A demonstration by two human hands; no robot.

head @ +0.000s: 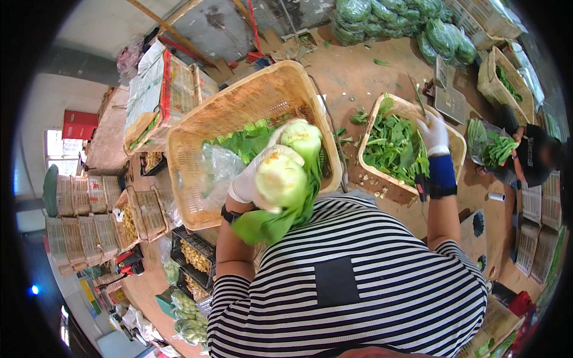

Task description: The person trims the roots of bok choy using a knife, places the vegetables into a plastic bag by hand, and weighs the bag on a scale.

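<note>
In a white glove, my left hand [248, 181] grips a head of leafy greens [280, 179] by its pale stem end; the leaves hang toward my striped shirt. A second pale head [302, 136] lies just beyond it, partly hidden by the hand. Both are over a large yellow plastic crate [192, 129] with more greens and a clear plastic bag [224, 163] inside. My right hand [433, 129], also gloved, holds a knife [418, 96], its blade pointing away from me, above a smaller crate [368, 150] of loose green leaves [394, 138].
A platform scale [450, 105] stands beyond the smaller crate. At the right a person [532, 152] holds bunched greens. Bagged vegetables [380, 20] are piled at the far side. Stacked crates [85, 192] and black crates of yellowish produce [194, 257] stand to the left. Leaf scraps [358, 117] litter the floor.
</note>
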